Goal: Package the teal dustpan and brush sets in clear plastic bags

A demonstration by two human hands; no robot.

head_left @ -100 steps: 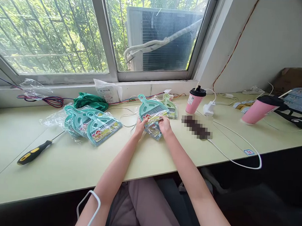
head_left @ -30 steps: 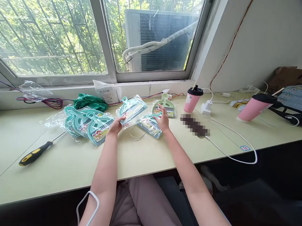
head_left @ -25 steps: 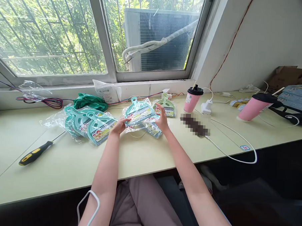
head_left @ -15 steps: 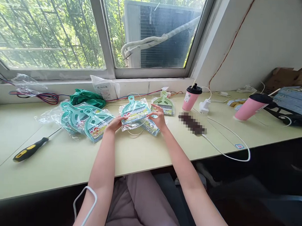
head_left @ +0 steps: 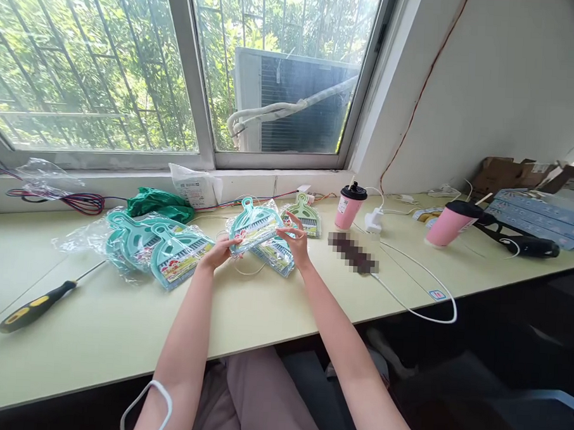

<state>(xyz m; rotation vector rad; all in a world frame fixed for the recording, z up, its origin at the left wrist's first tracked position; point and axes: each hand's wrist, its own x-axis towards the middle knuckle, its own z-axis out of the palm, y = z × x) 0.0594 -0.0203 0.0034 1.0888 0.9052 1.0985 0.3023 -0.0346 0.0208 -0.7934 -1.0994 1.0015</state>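
Between my two hands is a mint-green dustpan and brush set (head_left: 254, 229) in a clear wrapper, tilted up with its label card toward me. My left hand (head_left: 217, 253) is closed on its lower left corner. My right hand (head_left: 296, 239) pinches its right edge, with one finger raised. Partly hidden below it lies another packaged dustpan set (head_left: 279, 258) on the table. Several more wrapped mint dustpan sets (head_left: 178, 254) are piled left of my left hand. A paler green dustpan set (head_left: 306, 217) lies just behind my right hand.
A screwdriver (head_left: 38, 307) lies at the left of the table (head_left: 244, 327). Behind the pile sit a green plastic bag (head_left: 159, 204) and bundled wires (head_left: 85, 203). Rightward are two lidded pink cups (head_left: 348, 211), a white charger (head_left: 373, 220), a pixelated object (head_left: 352, 253) and a white cable (head_left: 422, 271).
The head view has shifted, so the table's things appear lower and slightly left. Both hands still hold the same dustpan set.
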